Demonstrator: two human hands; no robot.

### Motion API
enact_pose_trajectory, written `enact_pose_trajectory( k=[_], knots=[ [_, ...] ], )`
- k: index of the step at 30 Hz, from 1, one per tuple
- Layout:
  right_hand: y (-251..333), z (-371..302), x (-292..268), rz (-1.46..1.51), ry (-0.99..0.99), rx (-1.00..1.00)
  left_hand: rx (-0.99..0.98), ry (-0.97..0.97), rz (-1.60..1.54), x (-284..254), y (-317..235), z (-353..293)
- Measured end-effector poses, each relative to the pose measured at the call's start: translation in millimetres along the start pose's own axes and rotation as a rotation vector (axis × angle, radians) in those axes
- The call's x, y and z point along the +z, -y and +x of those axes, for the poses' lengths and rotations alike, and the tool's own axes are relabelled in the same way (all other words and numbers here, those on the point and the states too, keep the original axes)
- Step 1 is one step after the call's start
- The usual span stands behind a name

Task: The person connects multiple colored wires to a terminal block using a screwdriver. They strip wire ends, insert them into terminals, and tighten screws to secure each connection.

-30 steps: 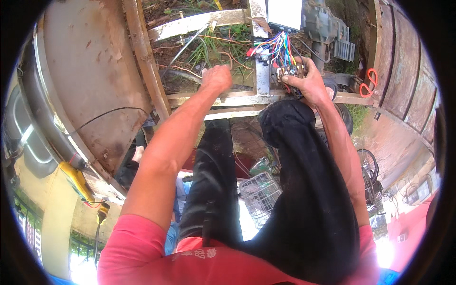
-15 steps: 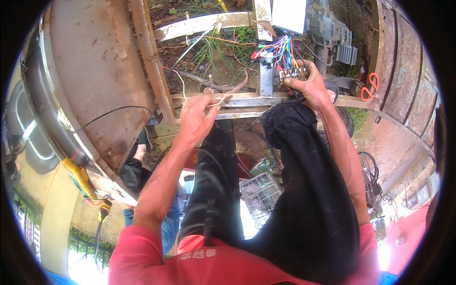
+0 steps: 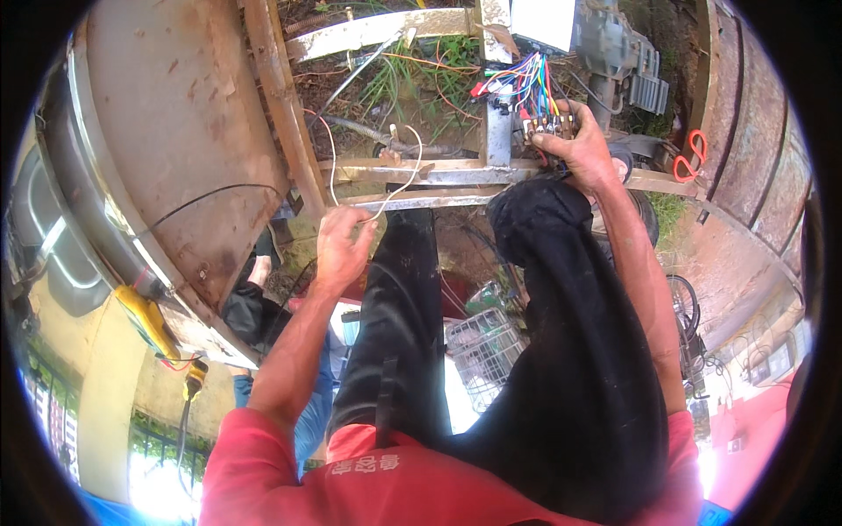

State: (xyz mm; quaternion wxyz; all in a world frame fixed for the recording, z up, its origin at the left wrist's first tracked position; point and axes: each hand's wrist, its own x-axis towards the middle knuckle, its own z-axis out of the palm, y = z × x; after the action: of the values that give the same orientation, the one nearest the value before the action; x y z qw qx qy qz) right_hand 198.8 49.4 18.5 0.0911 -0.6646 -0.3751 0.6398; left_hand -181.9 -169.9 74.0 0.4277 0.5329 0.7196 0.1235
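My left hand [image 3: 342, 247] is closed on a thin white wire [image 3: 414, 171], pinching it between thumb and fingers in front of the metal frame bar [image 3: 443, 202]. The wire arcs up from the pinch to a loose end above the bar, while another stretch runs up along the left. Farther right, my right hand [image 3: 589, 153] grips a dark terminal block [image 3: 551, 128] from its right side, thumb along its lower edge. Brass-coloured contacts show on the block. A bundle of coloured wires [image 3: 531, 81] fans from it toward a silver box [image 3: 545, 24] fixed near the upright bar.
Orange-handled scissors [image 3: 689, 156] hang on the frame at right. A grey motor-like metal unit [image 3: 624, 66] sits beyond my right hand. Rusty panels [image 3: 180, 105] flank the left. A yellow meter [image 3: 145, 320] lies at lower left. Below is a wire basket [image 3: 487, 355].
My left hand has drawn back toward me and slightly left, off the frame bar, with the white wire now bowed up in an arc. My right hand keeps its hold on the terminal block.
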Motion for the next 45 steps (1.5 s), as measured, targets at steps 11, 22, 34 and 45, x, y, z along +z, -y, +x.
enact_pose_trajectory(
  k=[11, 22, 34, 45],
  knots=[
    [11.8, -5.1, 4.1, 0.007, 0.014, 0.015, 0.17, 0.081, 0.093, 7.4, 11.2, -3.6],
    [10.0, -3.6, 3.9, -0.017, 0.01, 0.015, 0.111, 0.161, 0.199, 8.0, 3.4, -2.1],
    [9.4, -3.9, 4.5, -0.007, 0.011, 0.023, -0.018, 0.144, 0.225, 19.4, -21.4, 34.6],
    [3.4, -1.1, 3.1, -0.045, -0.004, -0.008, -0.063, 0.187, -0.027, 33.6, -31.8, 47.8]
  ],
)
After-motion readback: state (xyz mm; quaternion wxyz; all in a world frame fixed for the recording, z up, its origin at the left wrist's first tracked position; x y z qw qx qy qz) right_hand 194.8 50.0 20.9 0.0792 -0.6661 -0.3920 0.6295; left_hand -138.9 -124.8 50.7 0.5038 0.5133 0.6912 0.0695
